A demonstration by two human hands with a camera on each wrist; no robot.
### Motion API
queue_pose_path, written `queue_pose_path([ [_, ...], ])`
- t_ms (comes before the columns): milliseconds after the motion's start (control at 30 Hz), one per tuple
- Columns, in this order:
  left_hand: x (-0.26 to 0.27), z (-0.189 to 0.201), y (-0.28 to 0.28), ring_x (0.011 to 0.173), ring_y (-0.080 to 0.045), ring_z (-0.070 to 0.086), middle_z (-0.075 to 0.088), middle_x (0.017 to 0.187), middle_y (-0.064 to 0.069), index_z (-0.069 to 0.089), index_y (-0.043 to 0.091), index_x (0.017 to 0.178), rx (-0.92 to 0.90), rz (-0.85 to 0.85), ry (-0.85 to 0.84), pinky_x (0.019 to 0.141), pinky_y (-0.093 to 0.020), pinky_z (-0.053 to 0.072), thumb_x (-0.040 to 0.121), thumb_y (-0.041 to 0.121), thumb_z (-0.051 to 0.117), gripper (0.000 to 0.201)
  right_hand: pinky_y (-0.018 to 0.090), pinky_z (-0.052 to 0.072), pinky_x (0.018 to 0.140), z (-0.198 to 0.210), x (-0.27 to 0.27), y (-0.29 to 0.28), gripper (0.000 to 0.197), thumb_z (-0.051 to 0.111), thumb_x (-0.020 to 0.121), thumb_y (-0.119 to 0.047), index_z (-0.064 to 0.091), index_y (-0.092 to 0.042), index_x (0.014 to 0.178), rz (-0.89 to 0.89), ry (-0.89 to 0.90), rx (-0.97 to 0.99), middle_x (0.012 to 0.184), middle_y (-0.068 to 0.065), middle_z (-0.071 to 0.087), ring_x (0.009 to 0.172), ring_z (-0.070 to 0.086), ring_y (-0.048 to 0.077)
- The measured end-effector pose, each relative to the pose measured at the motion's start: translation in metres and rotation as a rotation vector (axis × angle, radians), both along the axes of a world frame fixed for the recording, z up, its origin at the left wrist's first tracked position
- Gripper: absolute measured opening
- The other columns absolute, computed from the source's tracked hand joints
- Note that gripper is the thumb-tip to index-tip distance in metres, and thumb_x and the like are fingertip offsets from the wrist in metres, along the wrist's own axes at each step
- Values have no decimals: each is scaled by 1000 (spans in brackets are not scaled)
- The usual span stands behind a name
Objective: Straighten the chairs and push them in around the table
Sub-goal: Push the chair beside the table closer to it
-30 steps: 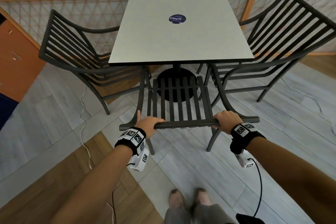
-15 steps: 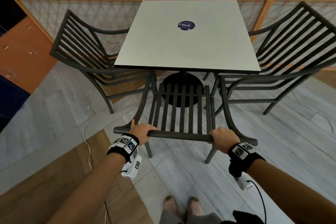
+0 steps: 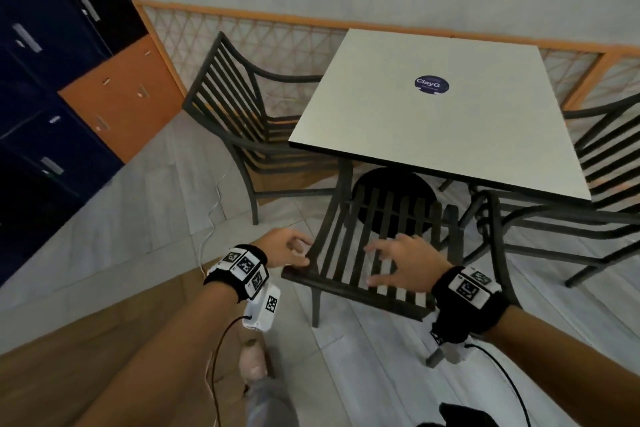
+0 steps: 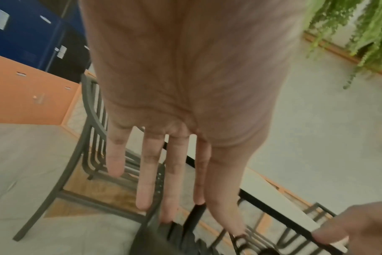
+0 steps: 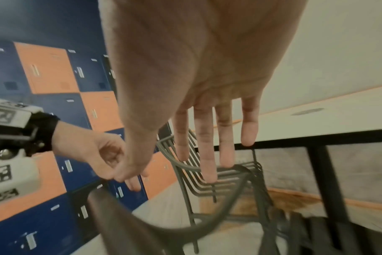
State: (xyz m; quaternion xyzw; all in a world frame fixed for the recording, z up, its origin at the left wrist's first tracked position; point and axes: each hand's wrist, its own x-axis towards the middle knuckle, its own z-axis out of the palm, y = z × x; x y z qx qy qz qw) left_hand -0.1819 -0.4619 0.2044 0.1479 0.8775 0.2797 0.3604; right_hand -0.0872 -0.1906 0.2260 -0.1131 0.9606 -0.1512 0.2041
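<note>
The square white table [image 3: 446, 114] is ringed by three dark slatted metal armchairs. The near armchair [image 3: 381, 253] is tucked part-way under its front edge; the left armchair [image 3: 242, 121] stands angled at the table's left side. Such frames are judged rigid and fairly heavy, best taken at the top rail or armrests. The left hand [image 3: 287, 248] and right hand [image 3: 401, 263] are seen released, fingers spread, above the near backrest.
</note>
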Motion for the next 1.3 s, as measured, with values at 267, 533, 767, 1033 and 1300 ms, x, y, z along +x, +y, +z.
queue_pose_path([
  [267,-151,4,-167,108,-25,58,59,112,-8,54,14,129,-46,151,149,93,-29,43,85,18,69,47,41,50,86,2,-175,-139,52,53,82,-60,49,-28,124,-77,91,-69,103,7,67,98,61,27],
  [533,-303,6,-269,114,-35,57,57,129,-21,47,8,135,15,382,261,99,-39,45,86,15,67,54,37,47,88,-38,-317,-252,45,62,85,-39,51,-23,126,-265,-15,-124,122,10,61,109,58,30],
  [767,-421,-25,-256,140,-34,35,30,153,-24,13,3,151,186,660,298,115,-37,28,92,21,59,77,44,50,89,-111,-431,-277,46,50,91,-38,42,-15,130,-375,-81,-98,123,19,57,106,58,37],
  [1033,-476,-85,-211,86,-20,58,59,83,-5,11,8,152,404,796,503,87,-33,47,97,8,45,65,49,35,107,-209,-523,-238,62,53,91,-24,23,-19,145,-550,-50,94,154,13,19,137,26,36],
  [1300,-516,-118,-198,75,-17,61,55,84,-13,17,22,149,423,953,632,81,-24,50,94,-2,42,65,52,19,116,-271,-573,-211,49,46,94,-32,32,-22,140,-479,35,236,150,13,33,140,22,35],
])
